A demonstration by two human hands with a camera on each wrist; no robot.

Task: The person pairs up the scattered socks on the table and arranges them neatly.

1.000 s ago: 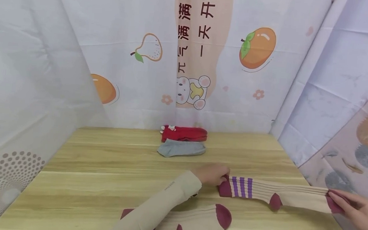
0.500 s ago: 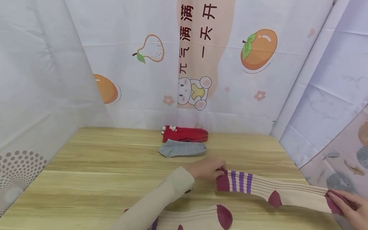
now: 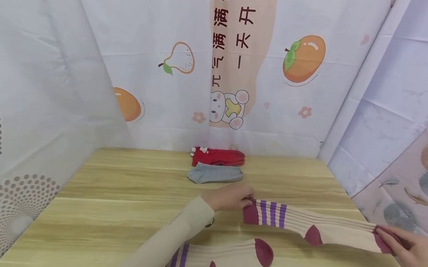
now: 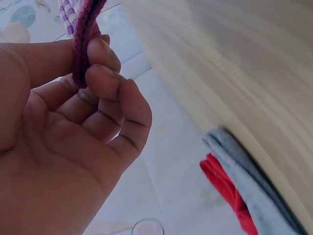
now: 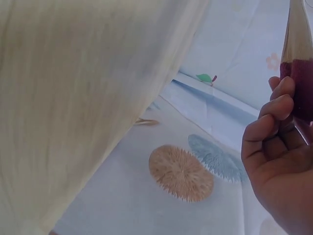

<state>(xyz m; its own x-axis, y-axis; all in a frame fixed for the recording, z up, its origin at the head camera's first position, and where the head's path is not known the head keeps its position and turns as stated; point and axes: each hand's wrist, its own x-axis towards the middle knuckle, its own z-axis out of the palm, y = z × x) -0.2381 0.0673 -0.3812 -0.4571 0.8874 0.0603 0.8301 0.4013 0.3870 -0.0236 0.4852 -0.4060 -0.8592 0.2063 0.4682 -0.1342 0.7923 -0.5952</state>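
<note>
A long cream sock [image 3: 346, 235] with purple stripes and maroon cuff, heel and toe is stretched sideways above the right part of the table. My left hand [image 3: 229, 196] pinches its maroon cuff [image 4: 84, 44] between thumb and fingers. At the other end, my right hand [image 3: 411, 250] pinches the maroon toe [image 5: 304, 88]. A matching striped sock [image 3: 233, 258] lies flat near the front edge, its cuff end hidden behind my left forearm.
A grey sock [image 3: 215, 174] lies at the back of the wooden table [image 3: 130, 209]. Just behind it is a red sock pair [image 3: 221, 157] with a small white figure. Printed curtains [image 3: 156, 118] enclose the back and sides.
Both hands have shifted slightly left with the stretched sock, the left hand more so. It also rose a little. The flat sock shows more of its purple stripes from behind the forearm.
</note>
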